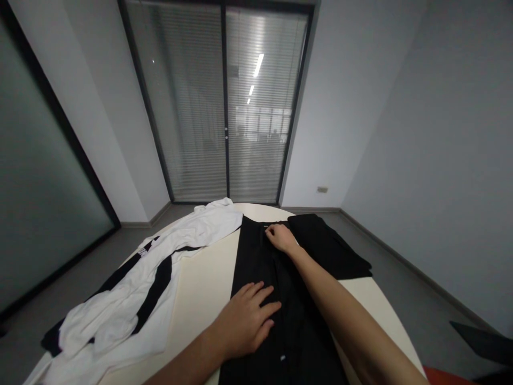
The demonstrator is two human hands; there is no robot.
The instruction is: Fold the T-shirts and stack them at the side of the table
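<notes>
Black trousers [256, 256] lie lengthwise down the middle of the table, their waist at the far end. My left hand [250, 318] rests on them, palm down and fingers spread. Farther off, my right hand [280, 237] is at the waist, its fingers pressed together on the black cloth near a small pale label. A folded black garment [326, 246] lies just right of the trousers, beside my right wrist. To the left is a rumpled white garment [208, 224] with black parts.
The pale table [204, 289] has a curved edge. Beyond it stand glass doors [192, 107] with blinds, and a plain wall with a socket [322, 190]. At the lower right are a dark object [481, 342] and something red [441, 376].
</notes>
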